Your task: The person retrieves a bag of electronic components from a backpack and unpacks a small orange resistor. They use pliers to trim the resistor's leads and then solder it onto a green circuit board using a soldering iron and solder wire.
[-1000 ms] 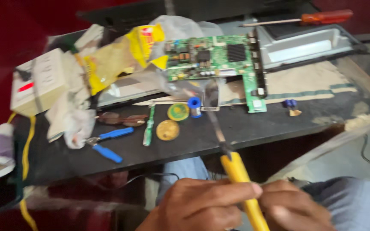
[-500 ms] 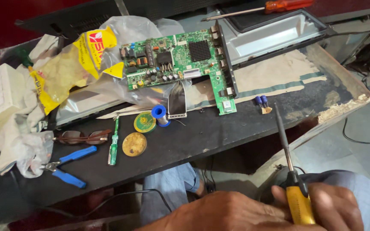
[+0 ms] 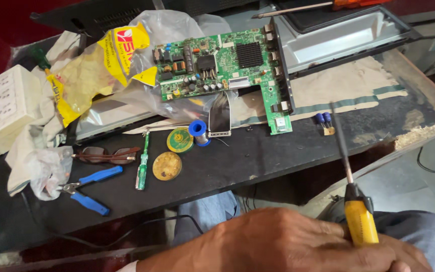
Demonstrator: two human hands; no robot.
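— Where is the screwdriver now?

— Low on the right, upright, its yellow handle gripped from below and the dark shaft leaning up and slightly left, its tip near the two small blue parts at the edge of the dark workbench. Half a second ago it stood in much the same spot; a second ago it was nearer the middle, in front of the green circuit board.

— And the hands?

— The left hand lies across the bottom of the view, fingers curled together and reaching toward the handle. The right hand is closed round the base of the yellow handle. Both sit over the person's lap, clear of the bench. They look larger and closer than before.

— Anything else shifted?

— The view has swung, so the board now sits upper centre. Below it lie a blue solder spool, a green round tin, a brass-coloured disc and a slim green tester. The blue-handled pliers rest further left, beside dark glasses, with the yellow plastic bag behind. None of them has moved on the bench.
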